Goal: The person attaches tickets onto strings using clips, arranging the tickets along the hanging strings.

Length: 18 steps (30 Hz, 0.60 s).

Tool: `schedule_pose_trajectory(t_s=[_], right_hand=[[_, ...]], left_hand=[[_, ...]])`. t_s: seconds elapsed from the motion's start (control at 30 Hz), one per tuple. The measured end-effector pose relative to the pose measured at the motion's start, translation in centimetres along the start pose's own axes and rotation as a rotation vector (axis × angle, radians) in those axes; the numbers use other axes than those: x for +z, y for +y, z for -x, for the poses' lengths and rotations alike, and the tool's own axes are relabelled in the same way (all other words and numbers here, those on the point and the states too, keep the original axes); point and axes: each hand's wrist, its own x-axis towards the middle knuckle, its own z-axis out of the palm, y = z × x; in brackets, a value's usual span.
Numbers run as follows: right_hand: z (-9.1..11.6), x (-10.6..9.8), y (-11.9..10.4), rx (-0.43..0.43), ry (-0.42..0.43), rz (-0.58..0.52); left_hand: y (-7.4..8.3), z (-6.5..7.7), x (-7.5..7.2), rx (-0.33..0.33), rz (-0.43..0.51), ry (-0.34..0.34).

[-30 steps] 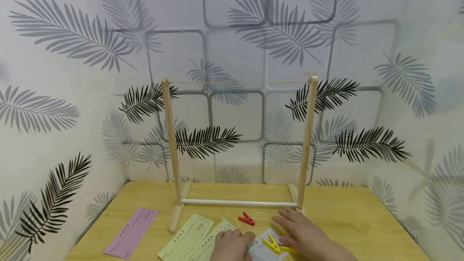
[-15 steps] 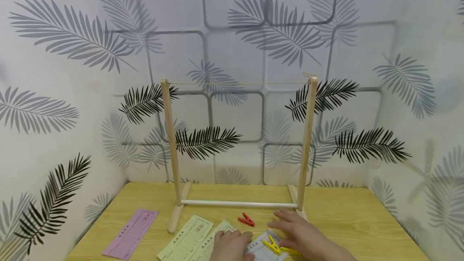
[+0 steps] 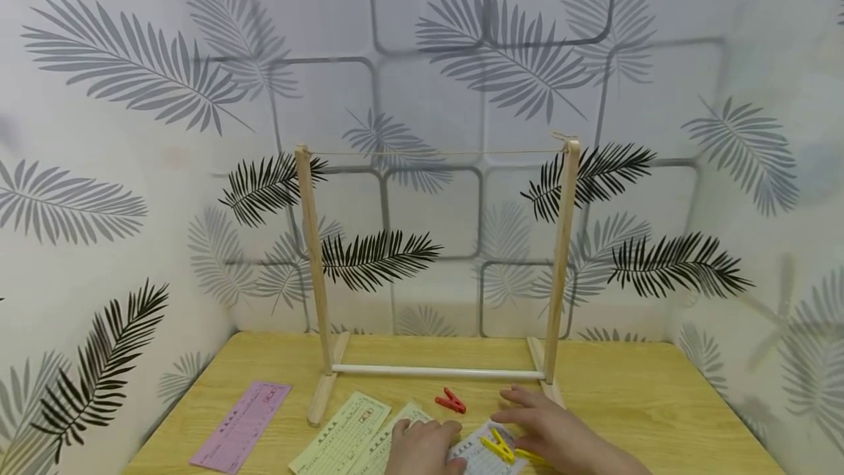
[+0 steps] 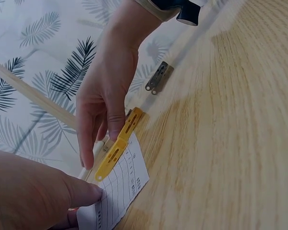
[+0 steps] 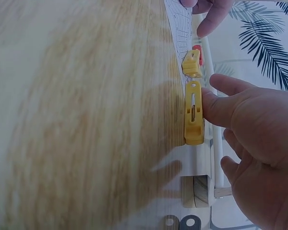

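A white printed slip [image 3: 476,453] lies on the table between my hands, with a yellow clothespin [image 3: 497,447] on it. My left hand [image 3: 423,448] rests at its left side, thumb at the slip's edge and fingers bent over the light green slips. My right hand [image 3: 552,431] is at the other side, fingers spread. In the right wrist view its thumb touches a second yellow clothespin [image 5: 194,112], lying end to end with the first. A red clothespin [image 3: 451,401] lies just behind the white slip.
A wooden frame [image 3: 312,270] with a string [image 3: 435,153] across its top and a white bar [image 3: 435,371] below stands behind the hands. Two light green slips [image 3: 343,431] and a pink slip [image 3: 240,427] lie to the left. A dark clothespin [image 4: 157,76] lies beyond the right hand.
My right hand has shifted slightly left over the white slip, its fingers spreading a little. My left hand and the slips stay in place.
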Motion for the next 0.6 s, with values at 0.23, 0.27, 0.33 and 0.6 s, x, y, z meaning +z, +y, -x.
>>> schedule_pose_trajectory(t_s=[0.23, 0.27, 0.33, 0.6], right_hand=[[0.14, -0.1, 0.11, -0.021, -0.008, -0.011], [0.17, -0.14, 0.11, -0.023, -0.011, -0.025], [0.19, -0.18, 0.1, -0.024, -0.018, -0.059], [-0.04, 0.07, 0.1, -0.028, -0.062, -0.142]], left_hand=[[-0.06, -0.13, -0.13, -0.01, 0.005, -0.017], [-0.06, -0.15, -0.14, -0.013, 0.007, -0.019], [-0.06, -0.2, -0.14, -0.022, 0.01, -0.023], [-0.2, -0.51, -0.13, -0.065, 0.035, -0.067]])
